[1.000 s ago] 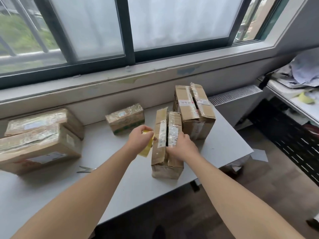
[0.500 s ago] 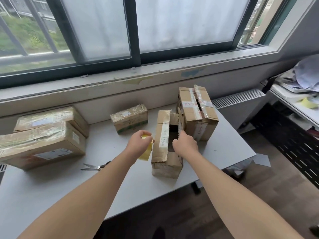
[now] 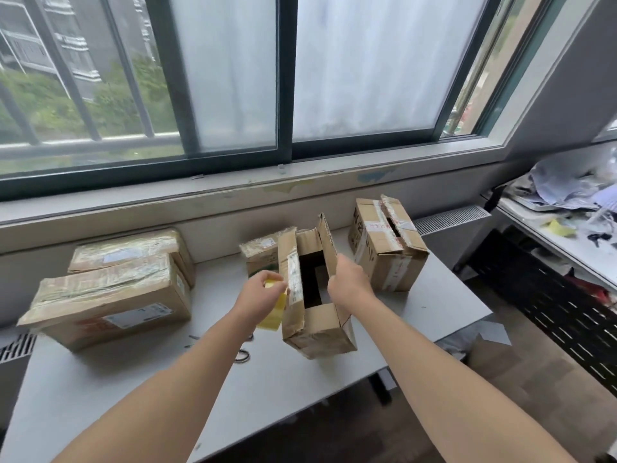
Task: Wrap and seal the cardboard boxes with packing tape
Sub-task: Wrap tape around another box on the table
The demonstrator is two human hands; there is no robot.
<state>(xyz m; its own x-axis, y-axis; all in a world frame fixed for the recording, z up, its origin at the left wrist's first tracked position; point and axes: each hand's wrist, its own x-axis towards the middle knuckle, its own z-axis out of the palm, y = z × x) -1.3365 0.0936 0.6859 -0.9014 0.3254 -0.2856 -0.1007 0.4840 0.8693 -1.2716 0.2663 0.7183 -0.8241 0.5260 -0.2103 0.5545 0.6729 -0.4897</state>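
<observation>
No writing could be read from where I stood. The white label (image 3: 138, 317) on the front left box (image 3: 100, 295) was a blur, and the red marks (image 3: 374, 225) on the far right box (image 3: 390, 259) were too small.

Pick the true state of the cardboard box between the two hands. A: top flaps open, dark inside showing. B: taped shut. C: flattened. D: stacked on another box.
A: the cardboard box stands on the table with flaps spread, the right hand gripping one flap, dark interior exposed.

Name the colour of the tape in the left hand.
Yellow; the tape beside the open box shows best in the head view.
</observation>
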